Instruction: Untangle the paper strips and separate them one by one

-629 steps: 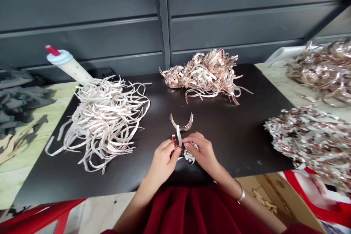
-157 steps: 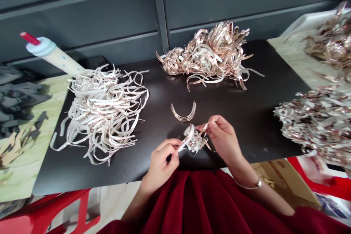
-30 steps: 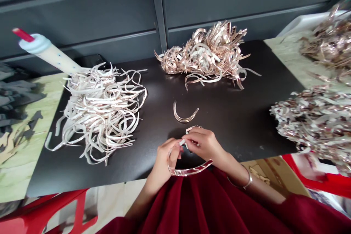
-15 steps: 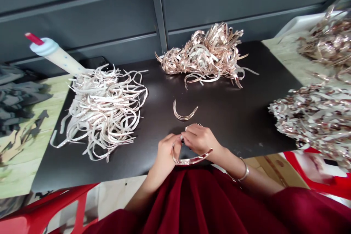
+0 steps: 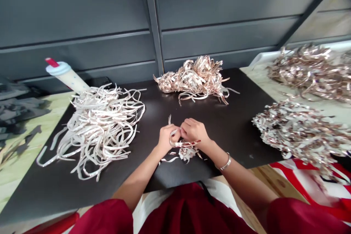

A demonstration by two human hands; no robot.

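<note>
My left hand (image 5: pixel 168 139) is closed around a curved rose-gold strip (image 5: pixel 189 144), shiny on one face and pale on the other. The strip loops out below the fingers and bends toward my right wrist. Against it, my right hand (image 5: pixel 194 131) is closed too, its fingertips pinched at the same spot; the exact grip point is hidden. Under the hands lies a small heap of pale and shiny scraps (image 5: pixel 188 153). Just beyond my left hand, the ends of a few thin strips (image 5: pixel 169 119) show.
A big pile of pale strips (image 5: pixel 104 124) covers the black tabletop's left side. Rose-gold strips (image 5: pixel 192 80) are heaped at the back. More shiny piles (image 5: pixel 296 128) lie at right. A white tumbler (image 5: pixel 68 76) with a red top leans by a grey panelled wall (image 5: pixel 101 14).
The view has tilted up and shifted. Both hands are now farther from my body, still together at the strip. The scrap heap has come into view; the loose curved strips are mostly behind my hands.
</note>
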